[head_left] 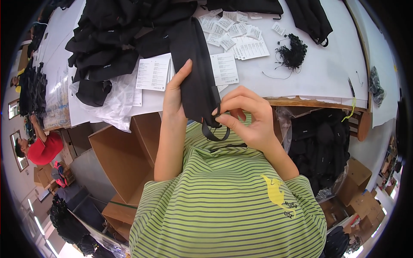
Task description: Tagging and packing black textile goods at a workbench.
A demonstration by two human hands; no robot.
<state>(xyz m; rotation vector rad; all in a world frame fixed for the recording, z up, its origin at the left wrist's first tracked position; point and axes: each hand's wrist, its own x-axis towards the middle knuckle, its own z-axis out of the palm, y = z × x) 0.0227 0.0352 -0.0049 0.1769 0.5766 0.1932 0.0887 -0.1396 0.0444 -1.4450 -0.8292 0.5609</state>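
Observation:
A long, narrow black fabric pouch [193, 69] with a zipper along its side is held upright in front of my chest. My left hand [174, 99] grips it from the left, thumb laid on its front. At its lower end hangs a black strap loop [216, 136]. My right hand [251, 114] is closed at that end, thumb and index finger pinched by the zipper end and loop. Whether a thin string is also between those fingertips is too small to tell. Behind the pouch lie white printed cards [152, 75] on the left and more cards [225, 68] on the right.
Black fabric pouches [103, 47] are heaped at the table's left, above a clear plastic bag [116, 107]. Small white labels [226, 28] and a tangle of black strings [291, 52] lie rightward. Cardboard boxes [116, 150] stand below. A person in red [45, 148] is far left.

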